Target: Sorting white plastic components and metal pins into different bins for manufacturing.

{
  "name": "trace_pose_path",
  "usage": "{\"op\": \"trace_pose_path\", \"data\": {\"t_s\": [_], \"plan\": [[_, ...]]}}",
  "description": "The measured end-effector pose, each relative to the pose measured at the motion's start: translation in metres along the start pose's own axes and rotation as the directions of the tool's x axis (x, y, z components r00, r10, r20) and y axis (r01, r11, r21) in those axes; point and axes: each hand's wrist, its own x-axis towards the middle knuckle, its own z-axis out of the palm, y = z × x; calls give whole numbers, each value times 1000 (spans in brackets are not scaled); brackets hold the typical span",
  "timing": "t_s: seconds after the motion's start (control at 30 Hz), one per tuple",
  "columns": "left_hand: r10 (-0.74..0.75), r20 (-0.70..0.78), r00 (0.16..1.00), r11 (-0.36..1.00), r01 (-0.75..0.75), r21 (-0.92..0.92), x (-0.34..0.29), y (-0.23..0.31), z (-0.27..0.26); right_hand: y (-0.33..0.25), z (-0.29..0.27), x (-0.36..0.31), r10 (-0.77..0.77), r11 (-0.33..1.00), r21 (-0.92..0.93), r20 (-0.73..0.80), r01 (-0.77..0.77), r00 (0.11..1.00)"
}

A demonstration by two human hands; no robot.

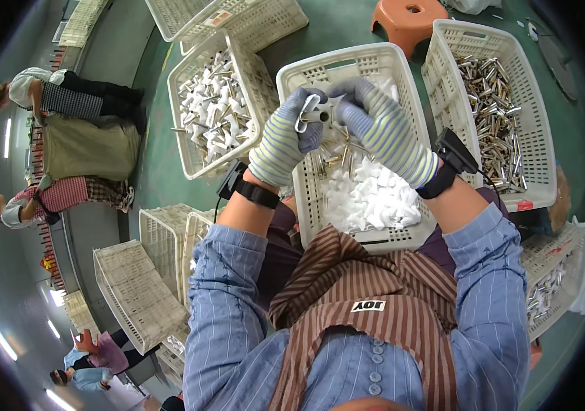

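Both of my hands wear striped knit gloves and are raised over a white plastic basket. My left hand is closed on a short metal tube, whose open end points right. A white loop-shaped piece is at the same fingers; how it joins the tube is hard to see. Close by on the right, my right hand has its fingers bent toward the tube, and whatever is between its fingertips is hidden. Below the hands, the basket holds a heap of white pieces and several loose metal tubes.
At left a basket is full of metal tubes with white ends. Another basket on the right holds bare metal tubes. An orange stool stands beyond. Stacked baskets are at lower left. People work along a bench farther left.
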Motion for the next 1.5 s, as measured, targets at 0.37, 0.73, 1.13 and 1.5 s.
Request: {"op": "trace_pose_path", "data": {"t_s": [0.37, 0.73, 1.13, 1.5], "plan": [[-100, 88, 991, 991, 107, -76, -2, -5, 11, -21, 6, -4, -157, 953, -224, 212, 205, 964], [242, -134, 961, 966, -251, -55, -8, -22, 55, -11, 13, -11, 24, 977, 213, -54, -12, 998], [38, -58, 998, 998, -41, -46, -3, -23, 26, 6, 21, -12, 32, 975, 215, 105, -54, 994], [124, -608, 784, 844, -405, -350, 8, 22, -85, 146, -14, 0, 584, 781, 225, 67, -582, 809]]}}
